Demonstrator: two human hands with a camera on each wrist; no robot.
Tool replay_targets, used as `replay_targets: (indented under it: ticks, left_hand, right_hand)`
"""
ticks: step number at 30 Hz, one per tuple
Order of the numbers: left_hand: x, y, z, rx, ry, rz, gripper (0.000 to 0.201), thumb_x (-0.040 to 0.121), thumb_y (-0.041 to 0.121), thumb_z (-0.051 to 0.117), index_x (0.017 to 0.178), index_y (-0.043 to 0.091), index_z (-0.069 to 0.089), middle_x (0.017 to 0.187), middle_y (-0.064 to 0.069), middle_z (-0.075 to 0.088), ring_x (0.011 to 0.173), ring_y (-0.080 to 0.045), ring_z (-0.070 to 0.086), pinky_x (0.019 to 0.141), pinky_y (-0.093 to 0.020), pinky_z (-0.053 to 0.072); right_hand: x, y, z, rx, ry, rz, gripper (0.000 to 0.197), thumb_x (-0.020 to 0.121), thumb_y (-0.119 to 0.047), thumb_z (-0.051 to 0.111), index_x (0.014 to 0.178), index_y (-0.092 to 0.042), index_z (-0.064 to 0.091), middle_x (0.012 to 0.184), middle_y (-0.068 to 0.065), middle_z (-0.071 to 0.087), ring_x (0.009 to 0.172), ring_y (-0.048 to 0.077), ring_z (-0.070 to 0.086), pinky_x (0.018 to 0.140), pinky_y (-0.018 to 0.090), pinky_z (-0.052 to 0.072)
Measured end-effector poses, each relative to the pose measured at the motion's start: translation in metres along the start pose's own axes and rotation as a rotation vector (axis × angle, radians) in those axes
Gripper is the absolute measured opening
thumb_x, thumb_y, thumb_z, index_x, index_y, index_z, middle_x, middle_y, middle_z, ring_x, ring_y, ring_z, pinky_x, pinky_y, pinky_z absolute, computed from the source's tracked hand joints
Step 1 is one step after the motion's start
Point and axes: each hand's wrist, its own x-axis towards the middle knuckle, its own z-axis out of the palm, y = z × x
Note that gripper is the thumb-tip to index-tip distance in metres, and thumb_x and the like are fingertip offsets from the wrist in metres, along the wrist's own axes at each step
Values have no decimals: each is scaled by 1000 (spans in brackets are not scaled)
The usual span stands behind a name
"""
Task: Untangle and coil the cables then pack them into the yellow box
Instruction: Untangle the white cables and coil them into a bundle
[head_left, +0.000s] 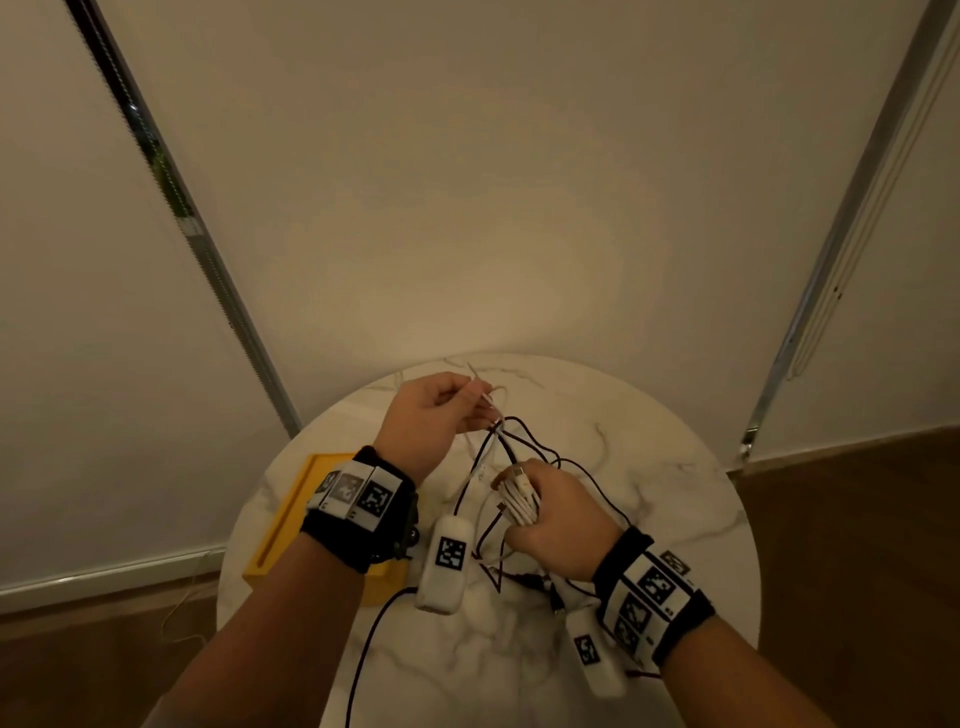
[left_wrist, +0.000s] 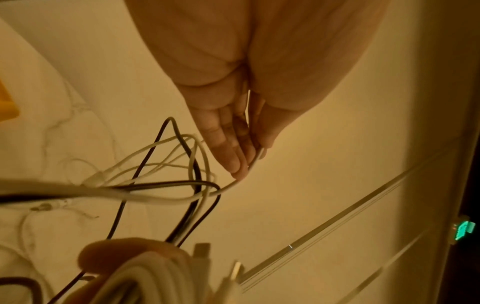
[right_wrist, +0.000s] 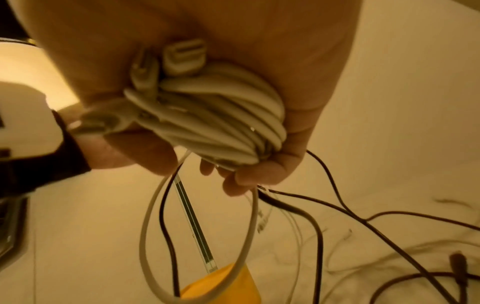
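Observation:
My right hand (head_left: 540, 512) grips a coiled white cable (head_left: 519, 500) above the round marble table (head_left: 649, 467); in the right wrist view the coil (right_wrist: 221, 119) fills the palm, with two plugs (right_wrist: 185, 56) sticking out. My left hand (head_left: 475, 405), raised further back, pinches a thin white cable (left_wrist: 255, 159) between thumb and fingertips (left_wrist: 235, 162). Between the hands hang tangled dark cables (head_left: 524, 447) and white loops (left_wrist: 182, 164). The yellow box (head_left: 283, 525) sits at the table's left, partly hidden by my left wrist.
More dark cable and a loose dark plug (right_wrist: 459, 265) lie on the table to the right. White tagged camera units (head_left: 447, 558) hang under both wrists. A dark cord (head_left: 363, 654) runs off the table's near edge. Blinds and wooden floor surround the table.

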Motion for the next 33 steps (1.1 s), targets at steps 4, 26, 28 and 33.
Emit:
replay_targets:
  ticks: [4,26,28,33]
  left_hand:
    - [-3,8,3,-84,39,30,20,101,9,52,96,-2,69,86,-21,71,79,-24,71,76,-28,59]
    - [3,-4,-11,-80,139,62,21,97,12,61,97,-8,68,78,-14,72,76,-20,71,72,-26,59]
    - [2,-6,-3,-71,103,47,19,97,12,60,96,-5,69,79,-15,72,76,-20,71,72,-26,59]
    - [-2,-4,14,11,12,134,18,97,13,61,95,-2,71,87,-18,72,79,-18,70,71,-25,58]
  right_hand:
    - [1,10,9,13,25,18,25,60,-26,68,84,-26,59,84,-7,59,73,8,56,60,24,40]
    - [-9,45,-18,478,171,-37,57,59,-6,66,115,-14,62,117,-10,66,100,7,66,75,23,53]
    - [-5,34,-23,505,162,-142,53,58,0,66,110,-14,68,131,-9,60,115,8,62,84,31,55]
    - [11,4,-25,511,-59,-116,56,62,-1,64,118,-3,63,78,-12,63,66,12,58,62,34,50]
